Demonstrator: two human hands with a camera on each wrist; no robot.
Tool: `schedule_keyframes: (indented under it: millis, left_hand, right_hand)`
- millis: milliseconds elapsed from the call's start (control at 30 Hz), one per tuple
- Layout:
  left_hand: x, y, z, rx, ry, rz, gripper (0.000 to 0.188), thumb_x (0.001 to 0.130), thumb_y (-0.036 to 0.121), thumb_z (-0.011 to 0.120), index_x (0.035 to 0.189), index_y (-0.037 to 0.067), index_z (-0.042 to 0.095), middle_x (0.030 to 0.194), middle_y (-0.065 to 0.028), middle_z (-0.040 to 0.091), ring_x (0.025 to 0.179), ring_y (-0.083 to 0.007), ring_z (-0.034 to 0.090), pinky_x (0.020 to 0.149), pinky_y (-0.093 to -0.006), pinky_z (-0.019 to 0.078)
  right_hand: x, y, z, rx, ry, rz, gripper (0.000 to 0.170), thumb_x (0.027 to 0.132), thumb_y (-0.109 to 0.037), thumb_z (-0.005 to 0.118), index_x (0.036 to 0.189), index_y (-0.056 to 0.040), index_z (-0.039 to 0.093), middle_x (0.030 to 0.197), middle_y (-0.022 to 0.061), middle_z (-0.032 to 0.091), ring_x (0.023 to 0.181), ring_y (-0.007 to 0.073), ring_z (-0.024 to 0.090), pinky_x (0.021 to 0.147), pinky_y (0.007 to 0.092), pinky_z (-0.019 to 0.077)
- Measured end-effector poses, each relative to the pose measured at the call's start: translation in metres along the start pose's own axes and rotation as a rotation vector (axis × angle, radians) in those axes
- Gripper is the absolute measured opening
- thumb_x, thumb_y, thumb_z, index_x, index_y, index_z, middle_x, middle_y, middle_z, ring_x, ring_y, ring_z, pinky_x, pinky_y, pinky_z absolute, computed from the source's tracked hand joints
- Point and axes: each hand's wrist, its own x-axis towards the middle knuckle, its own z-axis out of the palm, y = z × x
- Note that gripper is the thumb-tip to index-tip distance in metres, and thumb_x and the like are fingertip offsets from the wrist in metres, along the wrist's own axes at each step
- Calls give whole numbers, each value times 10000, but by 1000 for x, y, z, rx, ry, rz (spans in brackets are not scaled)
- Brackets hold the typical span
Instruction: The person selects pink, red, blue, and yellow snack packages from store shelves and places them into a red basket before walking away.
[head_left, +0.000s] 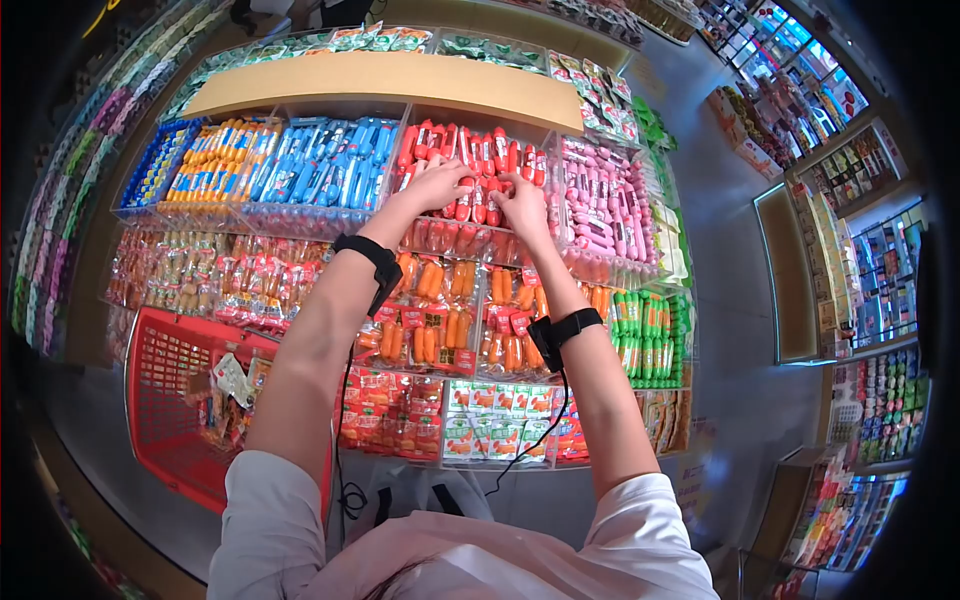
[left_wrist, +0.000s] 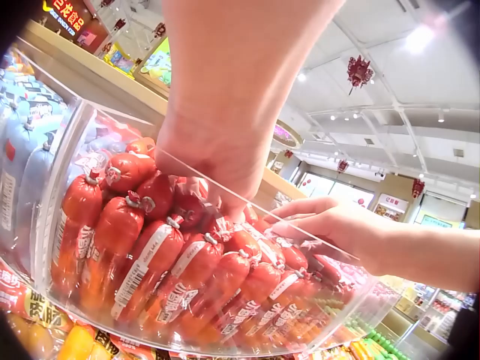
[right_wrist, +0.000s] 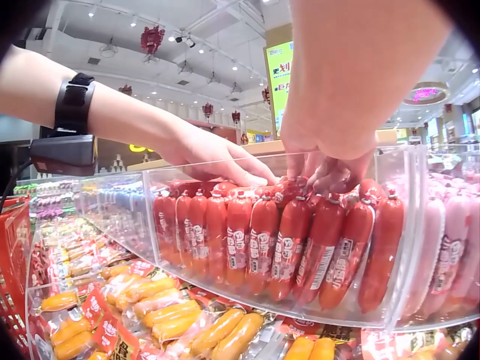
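Both hands are inside a clear bin [head_left: 480, 238] of red-wrapped sausages [head_left: 487, 150]. My left hand [head_left: 440, 186] lies over the middle of the pile, its fingers extended across the red sausages in the right wrist view. Close on its right, my right hand [head_left: 523, 208] reaches down with loosely bent fingers, touching the tops of upright sausages [right_wrist: 289, 240]. The two hands are apart in the head view. Neither hand has a sausage lifted clear of the pile. Some fingertips are hidden among the wrappers.
Blue-wrapped sausages [head_left: 330, 160] fill the bin to the left, pink ones [head_left: 605, 200] the bin to the right. Clear dividers stand between them. Packs of orange sausages [head_left: 425, 335] lie below. A red basket [head_left: 165, 420] with packets is at lower left; a tan ledge [head_left: 390, 82] runs behind.
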Motion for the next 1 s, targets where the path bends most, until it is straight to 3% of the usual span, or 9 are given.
schedule_keyframes:
  millis: [133,233,333,500,600,733,833,867,1000]
  left_hand:
    - [-9,9,0,24,85,20,309,831,283,523,1118,168,532,1088,-35,502,1098,-239,392,922,-429,275]
    - [-24,17,-3,67,405,74,251,824,228,530,1037,100,559,1039,-65,511,1034,-252,440,874,-398,341]
    - [-38,21,-9,107,659,15,179,802,148,531,925,22,561,954,-114,510,936,-271,471,795,-390,393]
    - [-44,25,-17,14,827,-130,82,797,61,489,825,-10,516,855,-149,483,853,-306,472,751,-394,411]
    - [-43,24,-12,-8,915,-177,57,784,47,488,781,-10,488,837,-158,481,834,-312,466,742,-401,409]
    - [-47,28,-16,17,814,-201,77,756,52,516,775,-17,487,829,-161,480,839,-313,465,744,-398,412]
    - [-45,27,-15,40,813,-199,87,744,58,527,776,-14,494,827,-156,481,838,-311,466,747,-396,415]
    - [-45,25,-14,43,822,-185,89,734,63,532,772,-11,500,823,-154,482,836,-306,469,747,-393,418]
    - [-45,25,-14,43,796,-208,88,732,65,522,769,-14,511,822,-157,488,837,-302,474,750,-388,420]
  right_hand:
    - [1,6,5,-16,43,-55,306,691,-107,636,963,26,589,686,179,589,670,293,598,666,375,470]
    - [-1,2,3,-5,48,-27,288,700,-114,634,945,32,591,692,181,592,664,288,601,663,370,472]
    - [-2,-1,2,25,46,25,258,708,-119,630,919,26,595,684,173,590,647,281,596,651,367,469]
    - [5,7,6,51,146,-36,192,723,-126,617,868,0,602,686,150,585,657,265,585,630,363,461]
    - [17,1,-2,-66,86,-45,179,731,-148,603,834,-1,601,734,163,592,706,295,585,667,383,462]
    - [54,-11,11,-253,-108,-111,243,736,-189,615,844,28,594,837,215,605,816,334,593,722,411,475]
    - [67,-35,25,-384,-63,-126,256,713,-220,643,779,25,605,744,204,613,768,317,612,689,392,474]
    - [70,-43,27,-479,-129,-60,250,755,-177,595,885,36,578,874,218,609,853,344,596,743,406,490]
    - [81,-41,56,-496,-103,54,220,772,-56,498,962,53,513,870,251,600,865,355,597,737,420,492]
